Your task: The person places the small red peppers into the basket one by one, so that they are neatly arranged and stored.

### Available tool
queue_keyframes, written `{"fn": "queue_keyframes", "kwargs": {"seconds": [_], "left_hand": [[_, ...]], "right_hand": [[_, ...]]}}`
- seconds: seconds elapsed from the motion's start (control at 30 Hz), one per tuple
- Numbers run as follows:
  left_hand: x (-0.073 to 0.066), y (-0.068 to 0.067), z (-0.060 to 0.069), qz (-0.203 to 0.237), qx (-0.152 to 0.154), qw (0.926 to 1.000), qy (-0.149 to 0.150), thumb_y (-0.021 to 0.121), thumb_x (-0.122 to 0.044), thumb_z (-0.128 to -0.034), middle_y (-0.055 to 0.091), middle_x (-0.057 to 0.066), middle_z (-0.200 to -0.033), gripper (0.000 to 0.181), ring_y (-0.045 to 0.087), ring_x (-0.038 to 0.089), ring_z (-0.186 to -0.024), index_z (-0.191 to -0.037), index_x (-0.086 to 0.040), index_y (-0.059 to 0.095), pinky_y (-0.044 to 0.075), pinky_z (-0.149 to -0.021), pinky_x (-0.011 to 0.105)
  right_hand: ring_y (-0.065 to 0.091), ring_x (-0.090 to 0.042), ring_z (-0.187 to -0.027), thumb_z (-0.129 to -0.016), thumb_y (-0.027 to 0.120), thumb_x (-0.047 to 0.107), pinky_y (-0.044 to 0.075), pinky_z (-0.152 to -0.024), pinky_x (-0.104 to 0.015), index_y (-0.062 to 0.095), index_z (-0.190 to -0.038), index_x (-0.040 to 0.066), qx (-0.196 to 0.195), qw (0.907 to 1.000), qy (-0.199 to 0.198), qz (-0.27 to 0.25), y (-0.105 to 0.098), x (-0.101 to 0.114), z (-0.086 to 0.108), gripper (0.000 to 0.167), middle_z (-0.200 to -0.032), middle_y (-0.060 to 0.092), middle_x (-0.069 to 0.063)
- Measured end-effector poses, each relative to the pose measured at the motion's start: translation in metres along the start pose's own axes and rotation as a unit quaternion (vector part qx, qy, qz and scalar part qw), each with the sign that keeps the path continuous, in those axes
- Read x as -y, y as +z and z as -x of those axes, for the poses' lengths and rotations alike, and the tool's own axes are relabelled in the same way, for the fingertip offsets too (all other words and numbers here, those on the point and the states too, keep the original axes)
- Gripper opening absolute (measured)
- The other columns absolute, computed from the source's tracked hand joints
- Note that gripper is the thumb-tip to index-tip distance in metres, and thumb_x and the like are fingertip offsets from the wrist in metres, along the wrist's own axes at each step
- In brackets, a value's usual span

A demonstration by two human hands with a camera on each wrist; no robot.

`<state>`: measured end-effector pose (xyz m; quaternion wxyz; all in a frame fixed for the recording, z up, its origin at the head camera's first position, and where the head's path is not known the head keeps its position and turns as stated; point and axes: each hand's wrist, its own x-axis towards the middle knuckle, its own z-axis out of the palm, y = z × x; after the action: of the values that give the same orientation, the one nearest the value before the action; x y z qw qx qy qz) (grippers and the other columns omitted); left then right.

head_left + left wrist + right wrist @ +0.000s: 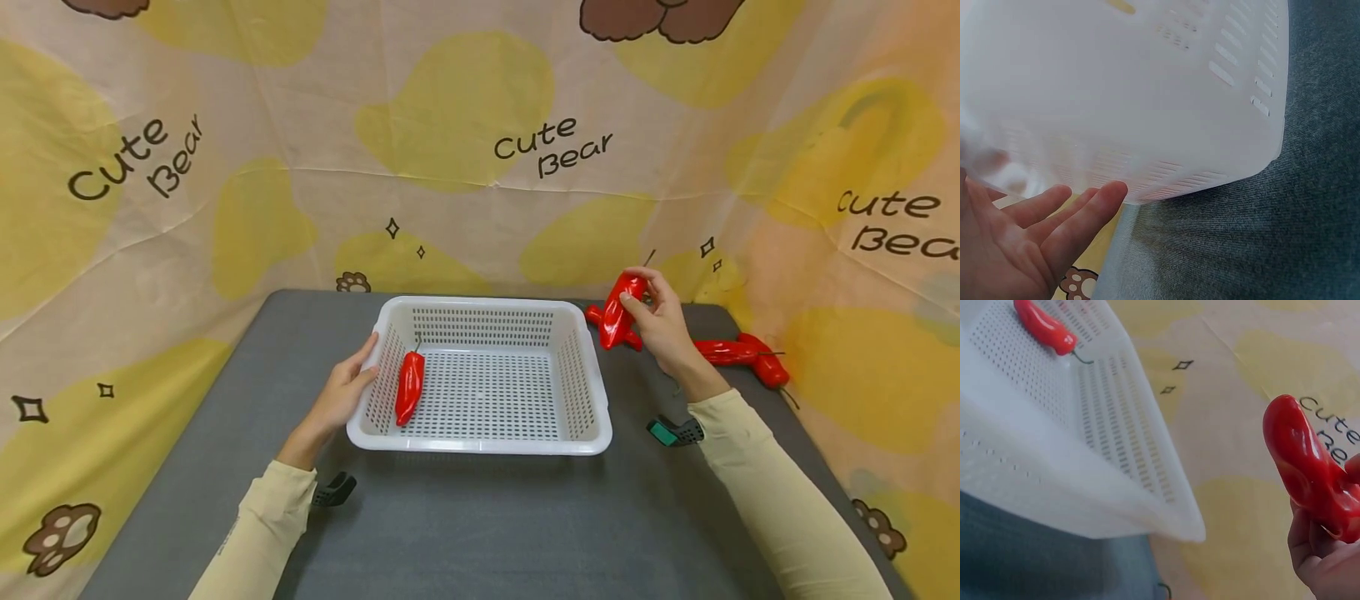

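A white plastic basket (480, 446) with slotted walls stands on the dark table. My left hand (347, 390) grips its left side, the thumb at the rim and the fingers along the outer wall; those fingers (1082, 225) show from below in the left wrist view. Inside the basket, near its left wall, lies a red chili pepper (409, 388) with its stem pointing away. Beyond the right rim my right hand (663, 327) holds another red chili pepper (1300, 462) between thumb and fingers, raised above the table with the stem up.
Partly hidden behind the held pepper are more red peppers (633, 340). Farther right, two red peppers (727, 352) (770, 369) lie against each other by the table's right edge. A patterned cloth (465, 108) hangs around the back and sides of the grey table (480, 533).
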<state>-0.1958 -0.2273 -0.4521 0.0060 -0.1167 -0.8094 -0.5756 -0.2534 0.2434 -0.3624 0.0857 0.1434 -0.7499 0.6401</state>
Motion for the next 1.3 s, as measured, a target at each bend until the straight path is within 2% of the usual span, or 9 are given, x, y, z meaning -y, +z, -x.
{"fn": "queue_keyframes", "kwargs": {"seconds": [0.1,0.3,0.5,0.67,0.9,1.3], "left_hand": [[0.0,0.0,-0.001,-0.003,0.001,1.0,0.001,0.039,-0.007,-0.1064,0.03,0.032,-0.159,0.058,0.061,0.053,-0.116,-0.161,-0.006,0.02,0.063,-0.082,0.045],[0.0,-0.001,-0.003,-0.01,0.008,0.9999,0.002,0.039,-0.007,-0.1066,0.03,0.031,-0.16,0.058,0.061,0.052,-0.116,-0.161,-0.006,0.019,0.064,-0.083,0.043],[-0.001,-0.003,-0.004,-0.018,0.012,0.9998,-0.001,0.039,-0.009,-0.1067,0.03,0.031,-0.16,0.059,0.063,0.054,-0.113,-0.161,-0.007,0.019,0.064,-0.079,0.044],[-0.001,-0.002,-0.004,-0.013,0.012,0.9998,-0.001,0.039,-0.009,-0.1069,0.031,0.032,-0.16,0.058,0.062,0.054,-0.115,-0.161,-0.007,0.019,0.064,-0.081,0.045],[-0.002,-0.002,-0.002,-0.004,0.008,1.0,0.0,0.039,-0.006,-0.1063,0.029,0.031,-0.16,0.058,0.059,0.052,-0.119,-0.161,-0.005,0.02,0.063,-0.084,0.046],[0.0,-0.002,-0.001,-0.012,0.006,0.9999,-0.003,0.04,-0.008,-0.1068,0.03,0.032,-0.16,0.058,0.063,0.051,-0.113,-0.161,-0.007,0.019,0.064,-0.08,0.043]], "right_hand": [[0.063,-0.009,-0.097,-0.103,0.054,0.01,0.062,-0.074,-0.02,0.044,-0.142,0.011,0.007,0.9998,-0.003,-0.016,0.007,0.001,-0.003,0.04,-0.126,0.049,0.001],[0.059,-0.013,-0.106,-0.102,0.054,0.009,0.061,-0.076,-0.017,0.038,-0.142,0.007,0.012,0.9998,0.003,-0.013,0.022,0.004,-0.009,0.043,-0.137,0.045,-0.012],[0.056,-0.019,-0.113,-0.103,0.051,0.007,0.058,-0.082,-0.014,0.03,-0.147,-0.001,0.038,0.9991,0.018,-0.003,0.039,0.007,-0.019,0.049,-0.146,0.04,-0.024],[0.052,-0.028,-0.121,-0.103,0.051,0.004,0.057,-0.084,-0.012,0.031,-0.147,-0.001,0.045,0.9985,0.029,-0.005,0.053,0.005,-0.025,0.049,-0.148,0.041,-0.024],[0.052,-0.039,-0.126,-0.102,0.051,0.001,0.056,-0.086,-0.012,0.031,-0.147,-0.004,0.067,0.9976,0.016,-0.013,0.071,0.005,-0.028,0.05,-0.15,0.04,-0.027],[0.052,-0.039,-0.128,-0.101,0.052,0.0,0.057,-0.085,-0.018,0.034,-0.147,0.0,0.099,0.9938,0.036,-0.038,0.104,0.008,-0.037,0.049,-0.151,0.041,-0.024]]}}
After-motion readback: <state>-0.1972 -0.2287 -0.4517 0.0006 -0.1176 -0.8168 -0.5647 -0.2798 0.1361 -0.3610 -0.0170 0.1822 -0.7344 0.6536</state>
